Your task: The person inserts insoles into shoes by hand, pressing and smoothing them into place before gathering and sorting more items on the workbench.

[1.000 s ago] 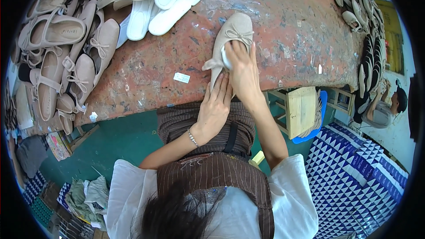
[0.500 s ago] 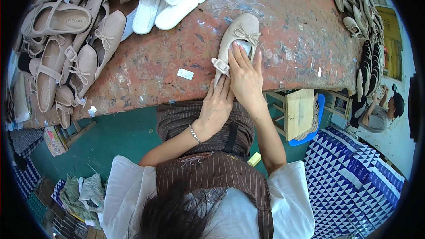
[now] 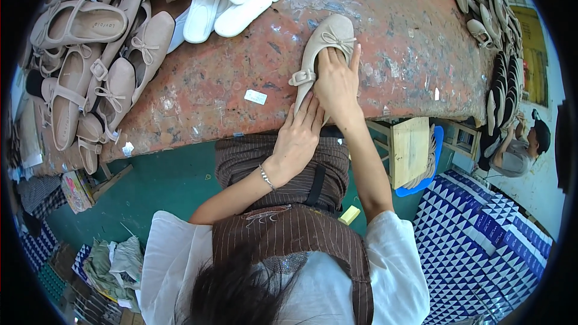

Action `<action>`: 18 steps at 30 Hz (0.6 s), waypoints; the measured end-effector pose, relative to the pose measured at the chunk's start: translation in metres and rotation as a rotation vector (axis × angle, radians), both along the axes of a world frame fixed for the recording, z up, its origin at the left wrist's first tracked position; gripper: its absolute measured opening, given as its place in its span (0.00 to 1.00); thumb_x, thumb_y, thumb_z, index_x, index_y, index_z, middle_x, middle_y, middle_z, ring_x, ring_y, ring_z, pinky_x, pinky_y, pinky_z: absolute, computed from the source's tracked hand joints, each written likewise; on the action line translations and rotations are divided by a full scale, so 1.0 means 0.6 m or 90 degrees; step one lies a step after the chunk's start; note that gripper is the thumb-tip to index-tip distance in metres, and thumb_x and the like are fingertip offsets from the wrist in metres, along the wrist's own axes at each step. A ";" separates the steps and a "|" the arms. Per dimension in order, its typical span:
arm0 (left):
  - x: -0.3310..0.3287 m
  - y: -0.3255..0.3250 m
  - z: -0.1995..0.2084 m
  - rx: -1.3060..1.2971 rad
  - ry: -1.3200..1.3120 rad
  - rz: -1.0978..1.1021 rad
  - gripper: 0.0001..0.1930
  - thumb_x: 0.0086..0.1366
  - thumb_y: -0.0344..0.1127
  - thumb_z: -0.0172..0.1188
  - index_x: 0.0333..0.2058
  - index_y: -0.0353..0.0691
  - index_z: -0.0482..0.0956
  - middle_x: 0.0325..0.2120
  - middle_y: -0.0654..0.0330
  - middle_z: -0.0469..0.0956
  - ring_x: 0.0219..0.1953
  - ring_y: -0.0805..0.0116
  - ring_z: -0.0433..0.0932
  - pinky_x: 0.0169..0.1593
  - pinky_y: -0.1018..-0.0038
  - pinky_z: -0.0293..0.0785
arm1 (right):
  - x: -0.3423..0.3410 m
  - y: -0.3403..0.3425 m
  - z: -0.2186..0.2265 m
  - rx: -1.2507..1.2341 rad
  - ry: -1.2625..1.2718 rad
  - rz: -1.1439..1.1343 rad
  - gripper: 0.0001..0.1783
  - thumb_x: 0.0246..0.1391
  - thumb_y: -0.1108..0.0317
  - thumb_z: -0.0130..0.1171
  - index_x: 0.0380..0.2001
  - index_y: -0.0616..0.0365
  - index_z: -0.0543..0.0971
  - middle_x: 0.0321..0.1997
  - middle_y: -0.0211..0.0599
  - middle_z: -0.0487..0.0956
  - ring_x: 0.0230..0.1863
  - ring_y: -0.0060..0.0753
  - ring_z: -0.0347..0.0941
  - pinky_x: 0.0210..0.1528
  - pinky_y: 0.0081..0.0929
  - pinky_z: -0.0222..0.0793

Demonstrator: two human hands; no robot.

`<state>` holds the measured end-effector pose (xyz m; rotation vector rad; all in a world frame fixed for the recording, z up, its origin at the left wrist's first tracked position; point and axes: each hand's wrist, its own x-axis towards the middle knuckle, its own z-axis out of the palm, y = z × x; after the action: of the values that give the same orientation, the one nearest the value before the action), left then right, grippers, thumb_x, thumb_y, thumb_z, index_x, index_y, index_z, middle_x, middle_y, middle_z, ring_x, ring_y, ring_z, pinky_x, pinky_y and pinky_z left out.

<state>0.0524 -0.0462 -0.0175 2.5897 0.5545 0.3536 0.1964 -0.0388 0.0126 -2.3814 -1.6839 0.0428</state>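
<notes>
A beige ballet flat (image 3: 335, 23) with a small bow and a buckled strap lies on the worn red table, its toe pointing away from me. My right hand (image 3: 338, 87) reaches into its opening. Most of its fingers are stretched forward, with the tips hidden under the bow, while one finger sticks out along the shoe's right side. At the heel, near the table's front edge, my left hand (image 3: 295, 141) holds the back of the shoe, fingers close together. The white insole seen inside earlier is covered by my right hand.
Finished-looking beige shoes (image 3: 84, 21) are heaped on the left. Beside them lie white insoles (image 3: 256, 9). A small white label (image 3: 256, 97) sits left of the shoe. More shoes (image 3: 481, 9) line the far right. A person (image 3: 518, 150) works beyond; blue-and-white patterned boxes (image 3: 481, 229) stand lower right.
My right hand has pushed deeper into the shoe toward the toe, and its fingertips have gone out of sight under the bow. My left hand stays at the heel.
</notes>
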 end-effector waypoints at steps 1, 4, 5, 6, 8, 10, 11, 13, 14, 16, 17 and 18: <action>0.000 0.000 0.002 -0.019 0.014 -0.007 0.23 0.55 0.27 0.55 0.51 0.24 0.75 0.58 0.39 0.68 0.66 0.45 0.62 0.67 0.52 0.61 | 0.003 0.013 -0.006 -0.016 -0.063 0.007 0.24 0.49 0.76 0.49 0.52 0.69 0.71 0.52 0.50 0.74 0.60 0.51 0.68 0.71 0.65 0.36; 0.003 0.004 0.005 -0.026 -0.017 0.016 0.24 0.55 0.26 0.53 0.52 0.24 0.74 0.57 0.41 0.70 0.65 0.45 0.63 0.66 0.53 0.62 | 0.008 0.031 -0.015 0.069 -0.170 -0.039 0.20 0.49 0.75 0.48 0.48 0.68 0.73 0.51 0.54 0.74 0.58 0.49 0.69 0.72 0.66 0.32; 0.005 0.007 0.006 -0.007 -0.020 0.014 0.23 0.55 0.26 0.54 0.51 0.24 0.74 0.55 0.41 0.70 0.65 0.45 0.63 0.66 0.53 0.63 | 0.006 0.036 -0.016 -0.059 -0.094 -0.049 0.22 0.49 0.74 0.48 0.50 0.69 0.72 0.53 0.55 0.73 0.59 0.51 0.68 0.71 0.67 0.32; 0.006 0.005 0.009 0.012 -0.019 0.013 0.22 0.55 0.26 0.54 0.50 0.24 0.75 0.54 0.41 0.71 0.65 0.44 0.63 0.65 0.53 0.64 | 0.007 0.036 -0.015 -0.171 -0.023 -0.071 0.24 0.50 0.74 0.49 0.52 0.70 0.72 0.55 0.56 0.72 0.60 0.53 0.68 0.71 0.68 0.32; 0.007 0.008 0.010 -0.008 0.004 -0.007 0.22 0.55 0.27 0.53 0.50 0.24 0.75 0.55 0.41 0.71 0.65 0.45 0.63 0.66 0.52 0.63 | 0.007 0.033 -0.014 -0.147 -0.129 -0.051 0.23 0.50 0.73 0.49 0.51 0.71 0.73 0.51 0.53 0.74 0.55 0.53 0.71 0.71 0.68 0.30; 0.004 0.007 0.008 -0.055 0.013 -0.002 0.23 0.56 0.28 0.53 0.51 0.24 0.74 0.58 0.40 0.69 0.66 0.46 0.62 0.66 0.52 0.61 | 0.013 0.031 -0.018 -0.031 -0.269 0.009 0.22 0.50 0.73 0.49 0.50 0.72 0.73 0.46 0.51 0.75 0.49 0.50 0.74 0.72 0.67 0.28; 0.002 0.006 0.007 -0.008 0.025 -0.004 0.25 0.59 0.30 0.51 0.55 0.25 0.71 0.60 0.42 0.67 0.67 0.48 0.61 0.66 0.53 0.61 | 0.021 0.035 -0.024 -0.015 -0.212 -0.032 0.20 0.49 0.72 0.50 0.46 0.72 0.75 0.43 0.53 0.76 0.48 0.50 0.75 0.72 0.68 0.28; -0.001 0.002 0.004 0.044 0.063 -0.014 0.29 0.62 0.32 0.48 0.61 0.27 0.65 0.64 0.44 0.63 0.68 0.52 0.60 0.67 0.54 0.60 | 0.043 0.042 -0.038 -0.216 -0.068 -0.040 0.12 0.44 0.71 0.54 0.30 0.69 0.79 0.32 0.54 0.79 0.39 0.51 0.78 0.72 0.69 0.29; -0.001 0.000 0.004 0.024 0.089 -0.022 0.29 0.63 0.32 0.47 0.62 0.27 0.64 0.64 0.44 0.63 0.68 0.53 0.60 0.67 0.55 0.60 | 0.045 0.045 -0.047 -0.239 -0.050 -0.045 0.12 0.44 0.71 0.54 0.30 0.69 0.79 0.32 0.54 0.79 0.39 0.51 0.78 0.72 0.69 0.29; 0.005 -0.004 0.010 0.052 0.096 0.006 0.31 0.61 0.34 0.52 0.63 0.27 0.64 0.65 0.45 0.62 0.67 0.54 0.60 0.68 0.53 0.57 | 0.055 0.054 -0.058 -0.120 -0.154 0.010 0.08 0.41 0.71 0.55 0.21 0.66 0.78 0.24 0.50 0.77 0.32 0.51 0.79 0.71 0.69 0.31; 0.010 -0.002 0.014 0.053 0.093 -0.011 0.31 0.61 0.34 0.52 0.63 0.27 0.64 0.65 0.45 0.62 0.67 0.54 0.60 0.68 0.53 0.57 | 0.058 0.054 -0.056 -0.162 -0.130 0.019 0.08 0.41 0.71 0.55 0.24 0.67 0.78 0.26 0.51 0.78 0.33 0.50 0.78 0.71 0.69 0.33; 0.019 0.001 0.021 0.002 0.036 0.028 0.31 0.59 0.34 0.56 0.60 0.27 0.66 0.64 0.45 0.64 0.67 0.53 0.61 0.69 0.52 0.55 | 0.064 0.055 -0.047 -0.169 -0.101 0.052 0.09 0.42 0.71 0.55 0.25 0.67 0.78 0.27 0.51 0.78 0.33 0.50 0.78 0.71 0.70 0.33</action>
<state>0.0638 -0.0454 -0.0048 2.6010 0.6312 0.2971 0.2345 -0.0060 -0.0154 -2.5628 -1.9571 0.0997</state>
